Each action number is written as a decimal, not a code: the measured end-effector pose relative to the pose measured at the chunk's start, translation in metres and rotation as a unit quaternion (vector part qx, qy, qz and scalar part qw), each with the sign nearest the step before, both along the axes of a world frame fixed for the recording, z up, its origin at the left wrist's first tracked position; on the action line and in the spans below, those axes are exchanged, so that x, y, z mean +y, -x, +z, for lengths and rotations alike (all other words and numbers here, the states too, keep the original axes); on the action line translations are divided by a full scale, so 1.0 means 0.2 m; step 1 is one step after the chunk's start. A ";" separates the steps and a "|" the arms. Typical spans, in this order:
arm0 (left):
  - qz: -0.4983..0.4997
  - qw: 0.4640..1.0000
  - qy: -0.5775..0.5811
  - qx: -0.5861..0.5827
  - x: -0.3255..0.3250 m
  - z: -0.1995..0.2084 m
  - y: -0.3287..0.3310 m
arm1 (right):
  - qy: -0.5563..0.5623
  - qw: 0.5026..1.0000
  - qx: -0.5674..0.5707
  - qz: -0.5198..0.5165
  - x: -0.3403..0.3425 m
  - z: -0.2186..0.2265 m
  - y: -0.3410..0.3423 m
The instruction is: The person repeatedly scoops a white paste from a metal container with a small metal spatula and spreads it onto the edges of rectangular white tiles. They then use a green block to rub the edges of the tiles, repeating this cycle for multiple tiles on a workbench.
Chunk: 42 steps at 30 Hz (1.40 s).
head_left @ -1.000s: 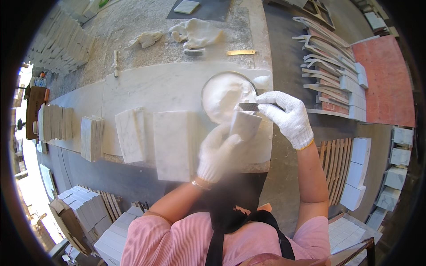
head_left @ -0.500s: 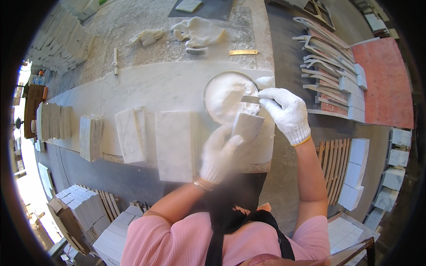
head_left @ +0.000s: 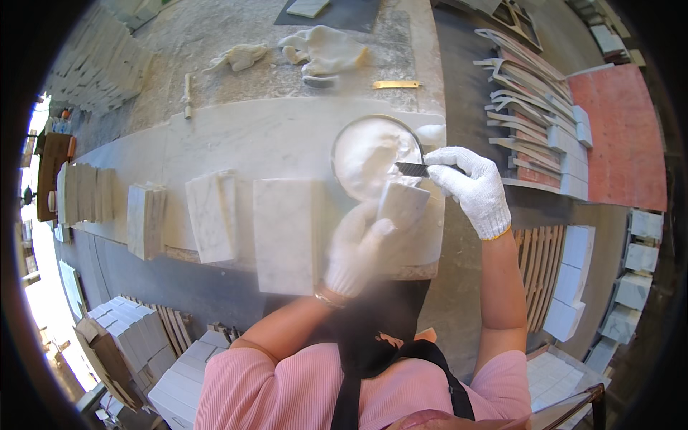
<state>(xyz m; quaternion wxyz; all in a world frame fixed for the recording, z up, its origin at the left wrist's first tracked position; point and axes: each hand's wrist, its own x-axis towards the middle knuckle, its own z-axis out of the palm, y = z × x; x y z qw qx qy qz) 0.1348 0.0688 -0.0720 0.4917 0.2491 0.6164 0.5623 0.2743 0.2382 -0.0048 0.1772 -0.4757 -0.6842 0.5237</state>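
Observation:
My left hand (head_left: 352,247), in a white knit glove, grips a small grey-veined marble tile (head_left: 403,204), held tilted at the near edge of a round bowl (head_left: 334,166). White paste or powder (head_left: 362,152) fills the bowl. In its own white glove, my right hand (head_left: 473,192) pinches a short, dark, flat metal blade (head_left: 411,169) between thumb and fingers. The blade points left over the bowl's right side, just above the tile's upper edge. White material lies at the blade's tip, by that edge.
Larger marble tiles (head_left: 287,233) and several tile stacks (head_left: 146,222) line the table's near edge to the left. Behind lie crumpled gloves (head_left: 326,54), a brass-coloured strip (head_left: 396,84) and a thin white stick (head_left: 188,97). Strips on a rack (head_left: 527,107) stand right of the table.
My right hand has shifted slightly right and down with the blade, which has turned to show a dark face. My left hand and the tile have barely moved.

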 end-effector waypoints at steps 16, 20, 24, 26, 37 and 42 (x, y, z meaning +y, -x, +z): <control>-0.003 1.000 -0.010 0.005 0.00 0.01 0.00 | -0.272 0.960 -0.047 0.034 -0.07 -0.01 -0.04; -0.010 0.999 0.010 0.031 0.00 -0.01 0.01 | -0.326 0.940 -0.098 0.020 -0.03 -0.08 -0.04; -0.009 0.999 0.007 0.045 0.00 -0.02 0.00 | -0.299 0.942 -0.152 0.024 -0.02 -0.12 -0.04; 0.000 1.000 -0.001 0.014 0.00 -0.02 0.00 | -0.298 0.952 -0.068 0.016 -0.02 -0.11 -0.05; 0.007 1.000 -0.003 -0.026 -0.02 -0.03 0.00 | 0.023 0.997 0.076 -0.019 -0.07 -0.04 -0.09; 0.018 0.997 -0.022 -0.070 -0.02 -0.02 0.00 | 0.035 0.998 0.053 -0.011 -0.10 -0.10 -0.07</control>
